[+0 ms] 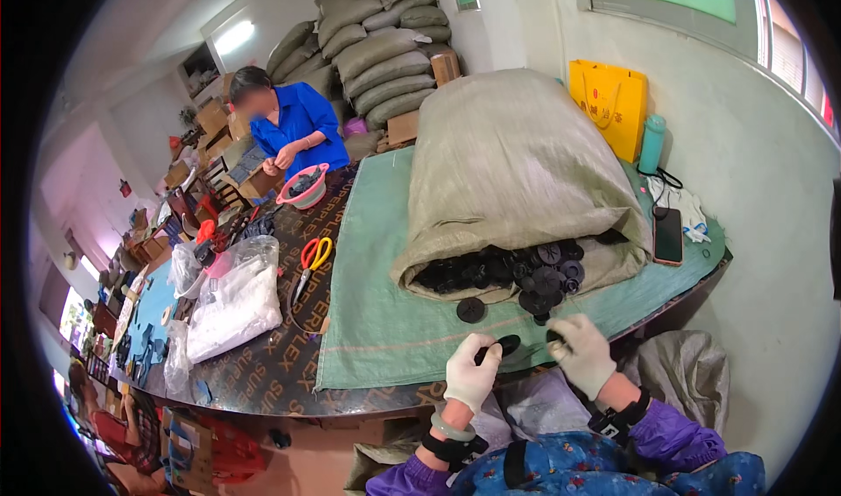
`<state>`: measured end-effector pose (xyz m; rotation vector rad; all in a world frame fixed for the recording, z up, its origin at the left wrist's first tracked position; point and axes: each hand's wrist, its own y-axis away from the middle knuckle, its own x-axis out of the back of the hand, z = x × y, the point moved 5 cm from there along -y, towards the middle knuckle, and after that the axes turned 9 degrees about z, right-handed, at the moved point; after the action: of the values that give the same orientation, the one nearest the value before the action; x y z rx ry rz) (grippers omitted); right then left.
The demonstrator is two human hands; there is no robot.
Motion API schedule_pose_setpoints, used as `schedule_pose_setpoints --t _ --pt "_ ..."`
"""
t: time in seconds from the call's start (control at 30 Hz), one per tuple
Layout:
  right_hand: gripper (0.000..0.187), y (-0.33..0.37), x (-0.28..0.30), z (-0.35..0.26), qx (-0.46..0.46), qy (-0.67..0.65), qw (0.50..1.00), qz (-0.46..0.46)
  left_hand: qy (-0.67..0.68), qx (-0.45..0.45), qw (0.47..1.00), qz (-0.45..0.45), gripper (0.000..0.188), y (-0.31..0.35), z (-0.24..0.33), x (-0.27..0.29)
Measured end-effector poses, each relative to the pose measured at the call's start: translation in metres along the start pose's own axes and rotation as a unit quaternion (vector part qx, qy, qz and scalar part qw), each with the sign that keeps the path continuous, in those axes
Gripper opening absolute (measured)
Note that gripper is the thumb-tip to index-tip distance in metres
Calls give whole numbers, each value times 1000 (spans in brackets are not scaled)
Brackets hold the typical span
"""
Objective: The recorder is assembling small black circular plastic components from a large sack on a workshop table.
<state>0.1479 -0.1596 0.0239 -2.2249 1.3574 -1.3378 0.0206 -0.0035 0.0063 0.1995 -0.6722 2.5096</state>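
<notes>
My left hand [471, 375], in a white glove, pinches a black round plastic disc [508, 344] at the near edge of the table. Close by on the right, my gloved right hand [582, 356] has its fingers drawn together. Something dark shows at its fingertips, too small to make out. Beyond both hands lies a big woven sack [517, 154] on its side, its mouth toward me. Black discs [547, 279] spill from that mouth in a heap. One loose disc [470, 309] lies apart on the green woven sheet [377, 321].
Left of the sheet are yellow-and-red scissors [310, 264] and a white plastic-wrapped pack [235, 308]. A person in blue [302, 128] works across the table beside a pink basket [305, 189]. A phone [667, 236], teal bottle [651, 144] and yellow bag [606, 106] stand or lie right.
</notes>
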Motion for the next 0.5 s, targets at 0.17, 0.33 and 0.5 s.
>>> schedule_pose_setpoints --t 0.17,0.33,0.5 --pt "30 11 -6 -37 78 -68 994 -40 312 319 891 -88 6 32 8 -14" --pt "30 14 -11 -41 97 -106 987 -69 390 296 854 -173 17 44 7 -14" --pt "31 25 -22 -26 -30 -180 977 -106 144 5 982 -119 46 35 18 -7"
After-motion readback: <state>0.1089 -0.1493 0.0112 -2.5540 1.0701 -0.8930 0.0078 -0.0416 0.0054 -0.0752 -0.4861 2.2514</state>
